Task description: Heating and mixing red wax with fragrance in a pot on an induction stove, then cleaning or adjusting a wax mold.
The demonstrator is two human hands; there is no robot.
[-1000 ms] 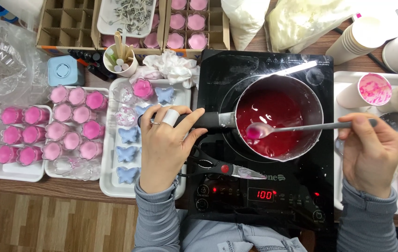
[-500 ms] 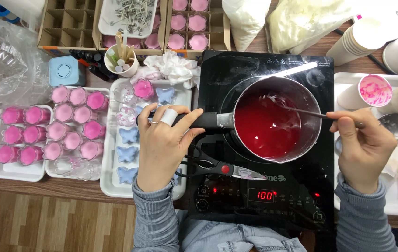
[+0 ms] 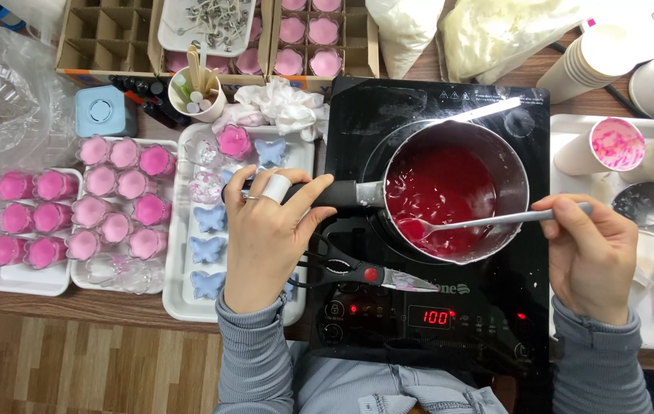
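So the left hand (image 3: 266,238) has its grip clenched around the black handle of a small saucepan (image 3: 511,172), holding it steady on a black induction cooktop (image 3: 419,103). The pan sits on the burner ring, a bit right of the cooktop's middle, and it's full of glossy red liquid (image 3: 442,188).

The right hand (image 3: 591,257) is grasping a metal spoon (image 3: 488,222) by the end of its handle. The spoon runs leftward over the pan's rim, and its bowl is down in the red liquid near the front-left edge of the pan.

A pair of black-handled scissors (image 3: 365,274) lies on the cooktop just below the pan handle, right beside the left hand's fingers, with the blades pointing right. The cooktop's red display is lit on the front panel.

Left of the cooktop there's a white tray (image 3: 181,303) with pale blue butterfly shapes (image 3: 210,249) in it, and further left more white trays packed with pink flower-shaped candles (image 3: 116,184). On the right side of the tabletop, another white tray holds paper cups (image 3: 614,146), one smeared pink inside.
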